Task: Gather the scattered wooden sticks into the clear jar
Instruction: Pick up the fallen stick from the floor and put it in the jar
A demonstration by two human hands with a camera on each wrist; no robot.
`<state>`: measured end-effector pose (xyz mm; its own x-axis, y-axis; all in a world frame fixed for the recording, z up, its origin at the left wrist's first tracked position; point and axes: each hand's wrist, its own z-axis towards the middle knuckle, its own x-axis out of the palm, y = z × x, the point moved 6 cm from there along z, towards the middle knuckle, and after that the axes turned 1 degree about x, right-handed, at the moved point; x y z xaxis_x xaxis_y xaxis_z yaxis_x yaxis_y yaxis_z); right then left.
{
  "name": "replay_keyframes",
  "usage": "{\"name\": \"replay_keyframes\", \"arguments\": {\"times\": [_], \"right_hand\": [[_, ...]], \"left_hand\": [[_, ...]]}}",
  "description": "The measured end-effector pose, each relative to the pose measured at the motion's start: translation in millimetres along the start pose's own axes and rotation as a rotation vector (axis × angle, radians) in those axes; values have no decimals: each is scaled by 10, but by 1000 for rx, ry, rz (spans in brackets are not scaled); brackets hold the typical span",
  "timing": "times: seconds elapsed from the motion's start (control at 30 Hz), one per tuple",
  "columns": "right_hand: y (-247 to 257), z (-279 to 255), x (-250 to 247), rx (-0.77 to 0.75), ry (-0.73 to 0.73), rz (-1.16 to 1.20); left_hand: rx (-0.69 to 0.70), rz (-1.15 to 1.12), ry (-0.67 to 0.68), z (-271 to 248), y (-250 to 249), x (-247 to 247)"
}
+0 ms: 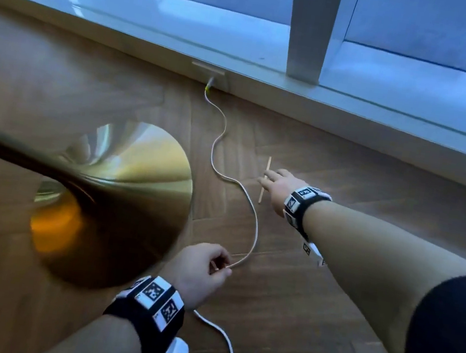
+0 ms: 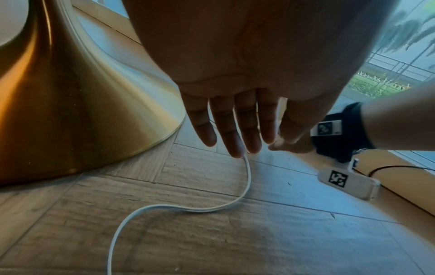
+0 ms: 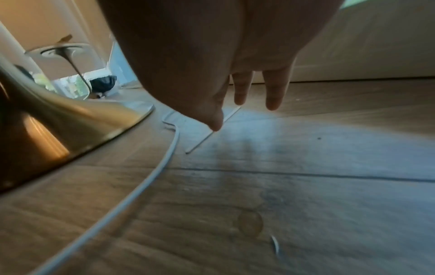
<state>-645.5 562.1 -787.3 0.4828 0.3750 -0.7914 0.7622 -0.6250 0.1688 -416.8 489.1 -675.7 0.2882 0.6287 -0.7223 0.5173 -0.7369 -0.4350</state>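
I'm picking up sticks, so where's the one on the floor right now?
In the head view, the wooden stick lies on the floor under the right hand, right of the white cord.

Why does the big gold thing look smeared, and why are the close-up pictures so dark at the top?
Head view: the gold lamp base is blurred by motion and closeness, while the wooden stick stays fairly sharp. Left wrist view: the left hand is backlit by the window, so it looks dark. Right wrist view: the right hand casts a soft shadow on the floor, blurred in the foreground.
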Motion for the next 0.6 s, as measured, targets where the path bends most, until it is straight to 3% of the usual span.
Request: {"name": "replay_keyframes", "arguments": {"times": [0.17,0.43,0.6], "right_hand": [[-8,185,253,-2,-87,-95],[-112,116,237,87,-64,-72],[58,-618,100,92,-6,-3]], "left_hand": [[-9,-52,-39,-43,141,9],[-74,-75,119,-178,286,442],[-80,65,320,-697,-76,426]]}}
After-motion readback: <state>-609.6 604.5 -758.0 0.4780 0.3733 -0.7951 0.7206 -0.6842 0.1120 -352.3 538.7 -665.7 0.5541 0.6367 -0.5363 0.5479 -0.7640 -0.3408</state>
